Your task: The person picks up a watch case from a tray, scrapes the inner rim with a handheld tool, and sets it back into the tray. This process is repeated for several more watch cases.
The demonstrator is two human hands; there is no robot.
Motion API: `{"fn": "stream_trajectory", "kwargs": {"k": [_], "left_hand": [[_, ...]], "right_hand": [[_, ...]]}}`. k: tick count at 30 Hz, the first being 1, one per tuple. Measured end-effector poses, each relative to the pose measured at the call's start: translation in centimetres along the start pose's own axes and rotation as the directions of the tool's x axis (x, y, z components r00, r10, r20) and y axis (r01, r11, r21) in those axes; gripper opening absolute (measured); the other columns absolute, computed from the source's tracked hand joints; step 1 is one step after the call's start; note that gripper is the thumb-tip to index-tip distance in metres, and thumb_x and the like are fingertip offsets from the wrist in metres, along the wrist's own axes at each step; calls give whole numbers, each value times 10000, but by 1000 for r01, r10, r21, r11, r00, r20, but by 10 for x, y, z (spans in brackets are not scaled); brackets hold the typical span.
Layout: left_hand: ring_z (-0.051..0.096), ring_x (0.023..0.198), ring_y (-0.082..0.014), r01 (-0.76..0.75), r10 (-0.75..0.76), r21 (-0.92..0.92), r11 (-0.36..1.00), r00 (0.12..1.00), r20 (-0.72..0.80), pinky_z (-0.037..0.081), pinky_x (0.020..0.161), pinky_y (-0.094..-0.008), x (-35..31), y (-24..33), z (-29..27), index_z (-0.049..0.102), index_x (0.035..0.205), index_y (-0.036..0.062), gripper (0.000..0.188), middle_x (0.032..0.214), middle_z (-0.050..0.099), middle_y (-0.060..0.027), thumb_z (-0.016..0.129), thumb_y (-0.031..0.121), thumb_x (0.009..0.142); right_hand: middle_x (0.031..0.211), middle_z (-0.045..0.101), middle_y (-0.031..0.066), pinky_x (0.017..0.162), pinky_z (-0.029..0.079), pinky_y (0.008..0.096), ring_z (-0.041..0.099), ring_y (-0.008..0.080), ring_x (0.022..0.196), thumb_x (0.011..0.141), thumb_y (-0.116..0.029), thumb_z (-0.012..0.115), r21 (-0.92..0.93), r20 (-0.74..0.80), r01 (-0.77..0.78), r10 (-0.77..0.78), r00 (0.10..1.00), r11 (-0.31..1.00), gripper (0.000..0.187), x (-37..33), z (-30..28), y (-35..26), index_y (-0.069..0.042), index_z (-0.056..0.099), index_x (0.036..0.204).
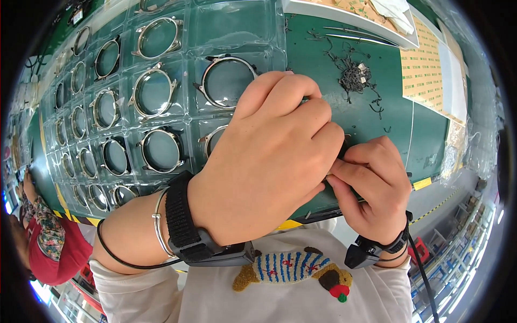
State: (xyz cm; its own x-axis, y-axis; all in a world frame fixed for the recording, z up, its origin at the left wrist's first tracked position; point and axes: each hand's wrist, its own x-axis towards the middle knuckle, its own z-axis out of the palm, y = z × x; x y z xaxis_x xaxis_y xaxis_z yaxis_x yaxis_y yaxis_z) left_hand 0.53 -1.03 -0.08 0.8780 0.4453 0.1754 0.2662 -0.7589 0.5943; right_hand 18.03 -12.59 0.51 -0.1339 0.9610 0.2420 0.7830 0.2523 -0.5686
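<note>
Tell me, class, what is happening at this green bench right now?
A person works with both bare hands over a green table. The left hand and right hand meet with their fingers pinched together on something small and dark; what it is cannot be told. To the left lies a clear plastic tray with round metal rings in its pockets. A heap of thin dark scraps lies behind the hands. Both wrists wear dark straps.

Only packaging here is the clear plastic blister tray point(161, 70) on the green mat point(377, 113), covering its left side. Right of the mat there's a tan sheet of little green labels point(425, 70).
</note>
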Motion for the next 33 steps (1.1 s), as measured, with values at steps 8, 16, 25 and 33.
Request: {"fn": "stream_trajectory", "kwargs": {"k": [8,16,25,33], "left_hand": [[565,1166,-301,-5,2,-51,999,999,-47,386,1021,-484,2,1,1,716,1013,94,527,1004,631,-39,903,168,526],[573,1175,-310,-5,2,-67,998,999,-41,385,1031,-482,0,0,-1,713,1024,83,564,1009,638,-48,920,174,508],[572,1183,-315,-3,1,-65,998,999,-42,381,1040,-482,2,0,0,703,1009,83,566,1015,645,-49,927,175,497],[572,1178,-309,-7,4,-52,999,999,-52,379,1045,-481,1,-1,3,696,997,86,541,1006,645,-49,922,181,515]], "right_hand": [[891,610,93,622,461,349,545,264,729,688,59,785,-37,-95,-91,87,992,995,251,-5,12,-13,9,734,929],[885,622,104,639,460,349,555,266,742,721,104,746,7,-53,-72,72,996,997,221,-4,3,-7,15,735,923],[892,626,107,651,471,346,571,271,757,736,122,726,-12,-90,-130,128,988,991,225,-7,11,-17,22,733,937],[915,634,117,674,486,331,595,261,781,766,126,705,-52,-171,-179,167,971,983,217,-10,22,-21,23,731,955]]}}
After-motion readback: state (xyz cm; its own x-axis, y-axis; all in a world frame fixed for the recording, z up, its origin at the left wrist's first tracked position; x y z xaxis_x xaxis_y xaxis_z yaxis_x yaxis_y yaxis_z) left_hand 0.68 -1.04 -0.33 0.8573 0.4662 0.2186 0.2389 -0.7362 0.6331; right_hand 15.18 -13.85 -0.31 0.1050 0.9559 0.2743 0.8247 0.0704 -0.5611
